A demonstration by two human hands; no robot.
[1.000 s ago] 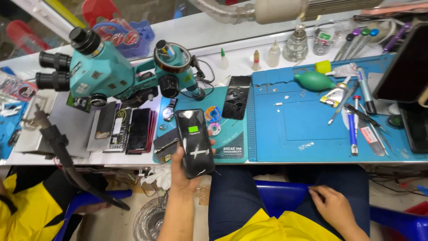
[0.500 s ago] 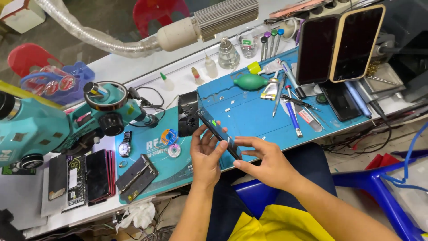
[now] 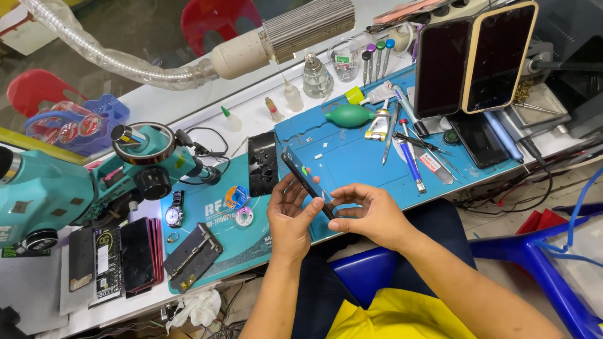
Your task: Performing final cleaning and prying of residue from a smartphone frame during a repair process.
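Head view shows the left hand (image 3: 290, 216) and right hand (image 3: 367, 213) both pinching a dark phone (image 3: 308, 182), held edge-up and tilted just above the blue mat (image 3: 352, 163) at the bench's near edge. Gripped only by fingertips along its thin sides, the phone could likely slip and drop onto the mat or off the edge. Close by lie a black panel (image 3: 262, 163), a wristwatch (image 3: 174, 213), tweezers and pens (image 3: 408, 157), and a teal microscope (image 3: 75, 188) crowding the left.
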